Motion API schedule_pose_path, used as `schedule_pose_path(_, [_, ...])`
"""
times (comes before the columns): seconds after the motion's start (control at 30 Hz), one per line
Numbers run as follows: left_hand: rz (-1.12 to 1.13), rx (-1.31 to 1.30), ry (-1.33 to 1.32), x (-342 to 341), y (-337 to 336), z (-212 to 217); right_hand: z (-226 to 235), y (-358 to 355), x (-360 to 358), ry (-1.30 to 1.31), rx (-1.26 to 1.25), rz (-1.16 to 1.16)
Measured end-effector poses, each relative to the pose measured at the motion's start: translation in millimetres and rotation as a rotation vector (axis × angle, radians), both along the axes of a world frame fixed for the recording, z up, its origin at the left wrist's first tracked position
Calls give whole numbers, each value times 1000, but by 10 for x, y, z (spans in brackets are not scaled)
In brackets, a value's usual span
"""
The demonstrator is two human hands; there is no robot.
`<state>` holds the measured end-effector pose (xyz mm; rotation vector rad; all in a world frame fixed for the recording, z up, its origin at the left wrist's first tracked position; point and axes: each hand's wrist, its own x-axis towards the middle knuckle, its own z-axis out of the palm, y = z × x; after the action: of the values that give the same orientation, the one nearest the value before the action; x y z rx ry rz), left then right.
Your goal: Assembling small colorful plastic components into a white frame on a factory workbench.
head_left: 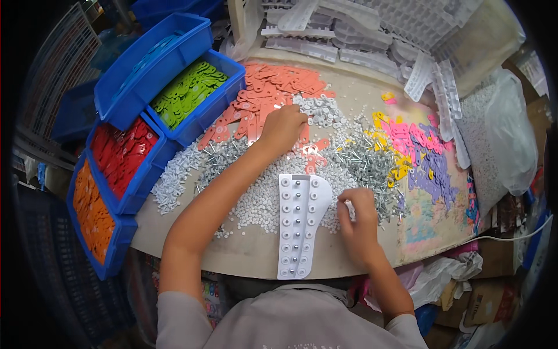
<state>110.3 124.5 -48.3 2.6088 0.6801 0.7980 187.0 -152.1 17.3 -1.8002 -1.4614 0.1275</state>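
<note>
A white plastic tray (300,224) with two columns of round pockets lies on the table in front of me, several pockets holding small parts. My right hand (356,220) rests just right of the tray, fingers pinched over small white washers (258,203) and metal screws (372,160). My left hand (283,126) reaches farther back, fingers curled down onto a pile of salmon-coloured flat plastic strips (264,93). Whether either hand holds a piece is hidden by the fingers.
Blue bins on the left hold green strips (189,90), red strips (122,152) and orange strips (93,212). Pink, yellow and purple pieces (418,151) lie at the right. White moulded trays (372,29) are stacked at the back, a bag of white parts (500,136) at right.
</note>
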Motion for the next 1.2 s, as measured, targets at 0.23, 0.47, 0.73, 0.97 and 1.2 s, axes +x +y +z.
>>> schedule_pose_path(0.23, [-69, 115, 35, 123, 73, -101, -58, 626, 451, -159, -128, 19])
schedule_pose_path(0.47, [100, -553, -206, -164, -284, 359, -458, 1616, 683, -361, 23, -20])
schedule_pose_path(0.73, [42, -972, -358, -1186, -1178, 633, -685, 1796, 715, -435, 1, -27])
schedule_pose_path(0.97, [-68, -1006, -179, -1633, -1749, 511, -130, 1191, 311, -182, 50, 114])
schedule_pose_path(1.2, [-106, -856, -182, -1718, -2039, 438, 191, -108, -248, 115, -186, 336])
